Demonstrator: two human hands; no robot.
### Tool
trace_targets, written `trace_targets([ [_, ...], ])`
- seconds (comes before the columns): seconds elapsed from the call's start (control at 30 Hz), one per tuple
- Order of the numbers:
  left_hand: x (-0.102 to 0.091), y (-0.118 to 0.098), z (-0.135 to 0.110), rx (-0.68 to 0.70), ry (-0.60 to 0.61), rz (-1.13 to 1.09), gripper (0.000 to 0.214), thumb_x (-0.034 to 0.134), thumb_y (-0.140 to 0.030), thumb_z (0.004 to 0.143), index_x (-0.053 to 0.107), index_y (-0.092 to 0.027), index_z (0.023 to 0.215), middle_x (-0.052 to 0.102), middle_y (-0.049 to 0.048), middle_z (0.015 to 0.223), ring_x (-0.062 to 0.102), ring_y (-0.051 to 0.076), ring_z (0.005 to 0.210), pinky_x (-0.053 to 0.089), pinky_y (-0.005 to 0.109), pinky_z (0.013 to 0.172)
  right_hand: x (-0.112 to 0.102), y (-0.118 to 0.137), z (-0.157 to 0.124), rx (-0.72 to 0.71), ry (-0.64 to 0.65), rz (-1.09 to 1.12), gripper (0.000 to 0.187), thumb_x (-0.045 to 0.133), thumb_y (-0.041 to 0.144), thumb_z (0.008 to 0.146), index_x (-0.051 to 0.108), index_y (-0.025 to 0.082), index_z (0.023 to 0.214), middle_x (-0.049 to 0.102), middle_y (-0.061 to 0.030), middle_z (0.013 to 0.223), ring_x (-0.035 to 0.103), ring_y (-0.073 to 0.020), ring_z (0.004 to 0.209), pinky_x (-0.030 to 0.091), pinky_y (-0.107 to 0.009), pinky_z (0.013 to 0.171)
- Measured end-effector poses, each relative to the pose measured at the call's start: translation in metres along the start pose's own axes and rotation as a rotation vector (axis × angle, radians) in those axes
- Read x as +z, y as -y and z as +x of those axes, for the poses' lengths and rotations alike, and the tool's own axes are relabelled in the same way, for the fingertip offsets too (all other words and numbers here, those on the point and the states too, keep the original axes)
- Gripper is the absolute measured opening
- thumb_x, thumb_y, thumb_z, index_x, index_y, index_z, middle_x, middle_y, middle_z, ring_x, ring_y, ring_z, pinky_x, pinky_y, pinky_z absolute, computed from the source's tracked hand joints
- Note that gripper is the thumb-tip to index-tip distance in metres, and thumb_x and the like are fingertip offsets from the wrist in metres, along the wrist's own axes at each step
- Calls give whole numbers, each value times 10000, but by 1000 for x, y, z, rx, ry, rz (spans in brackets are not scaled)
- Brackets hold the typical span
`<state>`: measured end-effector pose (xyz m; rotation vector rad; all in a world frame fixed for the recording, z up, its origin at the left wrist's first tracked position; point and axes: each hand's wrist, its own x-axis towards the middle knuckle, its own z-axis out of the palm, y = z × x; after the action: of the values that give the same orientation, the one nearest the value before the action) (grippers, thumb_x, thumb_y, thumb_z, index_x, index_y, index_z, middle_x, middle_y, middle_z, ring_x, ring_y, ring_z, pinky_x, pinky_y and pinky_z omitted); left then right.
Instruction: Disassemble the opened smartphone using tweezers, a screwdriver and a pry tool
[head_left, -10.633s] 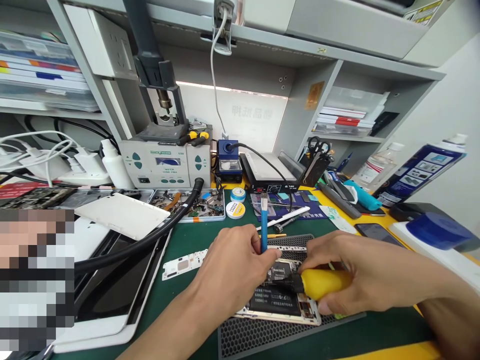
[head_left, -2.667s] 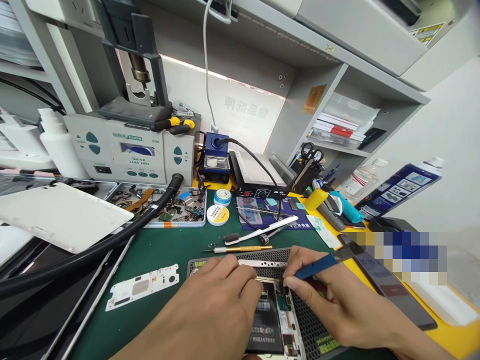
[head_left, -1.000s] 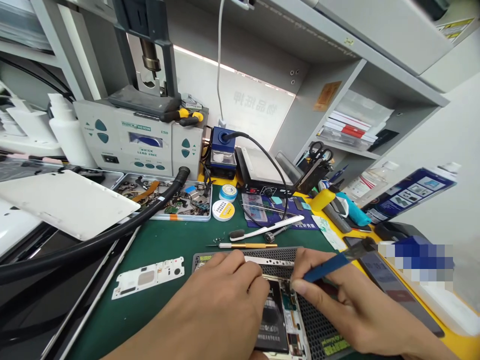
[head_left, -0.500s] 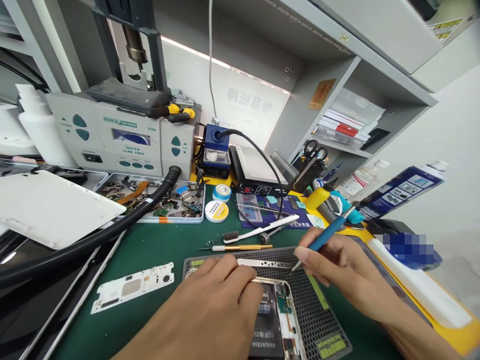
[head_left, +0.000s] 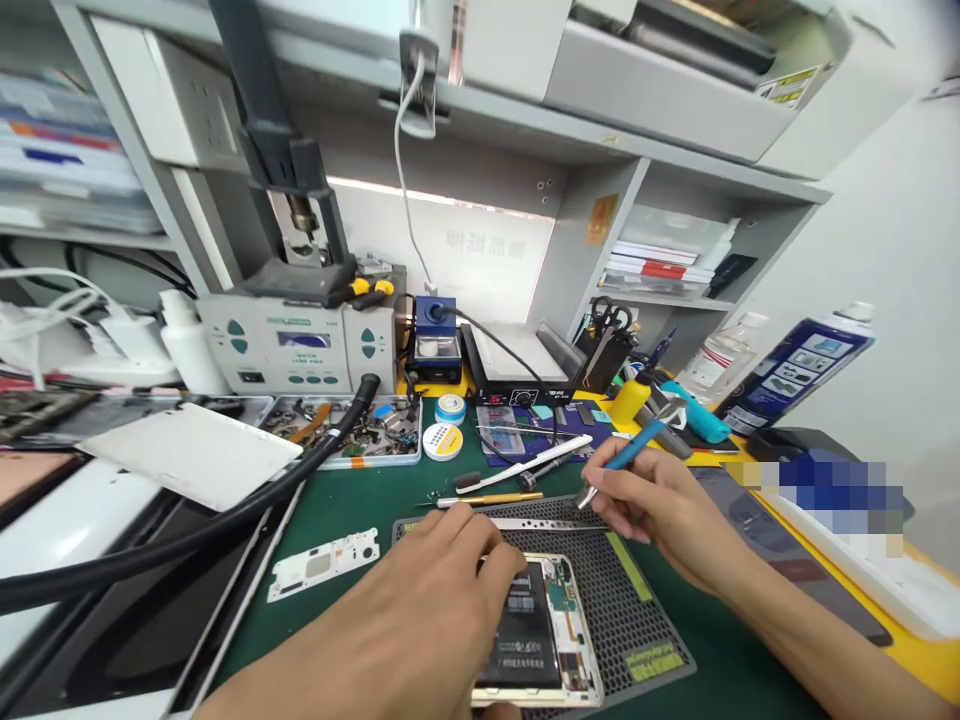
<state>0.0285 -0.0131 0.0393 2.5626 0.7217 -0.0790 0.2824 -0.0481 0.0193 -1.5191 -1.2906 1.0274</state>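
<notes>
An opened phone [head_left: 589,640] with a black battery [head_left: 525,640] and a green circuit board [head_left: 559,590] lies on the dark mesh mat [head_left: 637,640]. My left hand [head_left: 442,590] grips the phone, fingers over its far edge and thumb tip at the near edge. In my right hand [head_left: 637,485] a slim blue-handled tool [head_left: 634,443] with metal ends is held like a pen. Its lower tip points down at the mat, close to a perforated metal strip [head_left: 540,524] beyond the phone; whether it touches is unclear. A white phone inner cover [head_left: 322,565] lies to the left.
Beyond the mat lie a gold-handled tool [head_left: 499,498] and a white toothbrush [head_left: 540,463]. A parts tray [head_left: 409,455] and hot-air station [head_left: 300,350] stand at back left. The black hose [head_left: 225,530] crosses the left side. A dark panel [head_left: 795,560] lies at right.
The head view has tilted up and back, showing more shelf. My right hand has tipped the blue tool lower and shifted its tip to the strip's far side. My left hand keeps its grip.
</notes>
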Motion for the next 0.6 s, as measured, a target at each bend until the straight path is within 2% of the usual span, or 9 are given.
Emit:
trace_targets([
  [0.1, -10, -9, -10, -15, 53, 21, 507, 682, -216, 787, 606, -162, 1286, 571, 131, 1324, 500, 330, 1230, 396, 493, 1098, 1, 0, 1, -37, 19, -59, 267, 619, 401, 918, 555, 203, 750, 569, 28, 588, 427, -98, 412, 250, -228, 382],
  [0.2, -17, -17, -24, -114, 48, 67, 497, 558, -128, 836, 590, -140, 1331, 553, 143, 1363, 511, 320, 1231, 411, 475, 1089, 4, 2, -3, -127, 21, -163, 335, 600, 418, 954, 606, 190, 709, 576, 22, 540, 486, -119, 439, 363, -250, 431],
  [0.3, -17, -16, -42, -211, 71, 80, 570, 516, -47, 786, 585, -151, 1342, 566, 135, 1335, 550, 290, 1209, 448, 433, 1066, 6, 2, -10, -260, 18, -258, 291, 514, 442, 1007, 664, 201, 947, 694, -34, 759, 605, -166, 586, 476, -287, 537],
  [0.37, -15, -9, -54, -234, -5, 84, 582, 504, -42, 753, 609, -187, 1307, 578, 114, 1294, 596, 267, 1143, 494, 407, 1021, 5, 1, -14, -361, 41, -340, 256, 482, 403, 1025, 660, 229, 1079, 725, -69, 938, 662, -211, 771, 520, -322, 647],
  [0.43, -15, -4, -62, -213, -69, 100, 622, 537, -83, 711, 615, -217, 1313, 587, 94, 1282, 585, 284, 1165, 458, 419, 1072, 4, 0, -16, -457, 93, -446, 203, 517, 329, 1006, 689, 248, 1076, 726, -80, 1019, 656, -246, 918, 515, -365, 776],
  [0.5, -17, -4, -64, -251, -73, 158, 610, 542, -103, 716, 631, -221, 1308, 602, 90, 1289, 591, 309, 1162, 465, 423, 1062, 2, -1, -15, -523, 148, -556, 167, 566, 249, 963, 719, 254, 1030, 725, -78, 993, 644, -258, 907, 493, -391, 807],
  [0.6, -19, -13, -57, -244, 30, 219, 557, 509, -100, 794, 614, -141, 1340, 613, 153, 1289, 588, 322, 1171, 473, 455, 1045, -1, 1, -13, -553, 188, -687, 209, 602, 105, 877, 720, 247, 975, 720, -66, 917, 637, -258, 848, 477, -382, 761],
])
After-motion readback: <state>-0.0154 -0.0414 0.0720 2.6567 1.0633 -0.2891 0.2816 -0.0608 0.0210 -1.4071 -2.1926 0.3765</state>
